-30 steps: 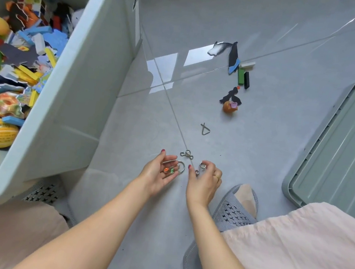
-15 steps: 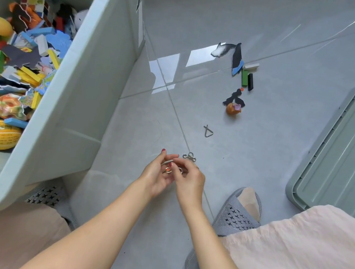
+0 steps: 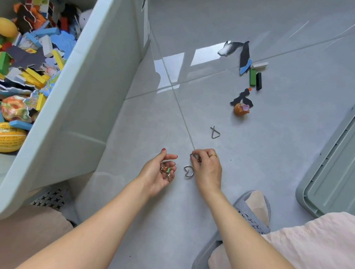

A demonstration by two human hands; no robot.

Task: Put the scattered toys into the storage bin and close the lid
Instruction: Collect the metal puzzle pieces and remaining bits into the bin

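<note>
We see the left hand (image 3: pixel 158 172) palm-up, fingers curled around a few small metal and coloured ring pieces (image 3: pixel 166 171). Right hand (image 3: pixel 206 166) pinches a metal puzzle piece (image 3: pixel 194 157) at the floor (image 3: pixel 270 145); a D-shaped metal ring (image 3: pixel 188 171) lies between the hands. Storage bin (image 3: pixel 84 92) sits left, open, full of toys. Lid (image 3: pixel 346 158) lies on the floor at right. A wire triangle (image 3: pixel 214 133), an orange toy (image 3: pixel 241 109) and flat cutouts (image 3: pixel 243 55) are scattered beyond.
</note>
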